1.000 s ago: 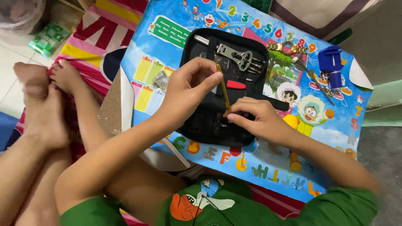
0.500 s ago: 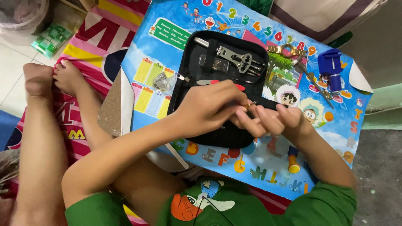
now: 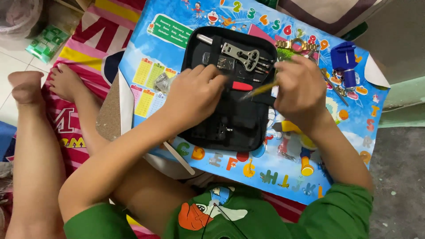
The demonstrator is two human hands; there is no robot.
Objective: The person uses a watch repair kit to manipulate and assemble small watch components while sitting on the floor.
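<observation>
Spread over a small table, a blue cartoon poster [image 3: 354, 115] printed with letters and numerals carries an open black tool case [image 3: 230, 115]. From the head view, the left hand [image 3: 195, 95] rests palm down on the case, fingers curled beside a red-handled tool [image 3: 242, 86]; whether it grips anything cannot be told. At the case's right edge, the right hand [image 3: 301, 88] is closed around a thin yellow-handled tool [image 3: 261, 90]. A blue tool [image 3: 344, 62] lies near the poster's far corner.

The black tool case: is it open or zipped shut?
Open: the black tool case lies flat, its metal tools showing inside.
</observation>
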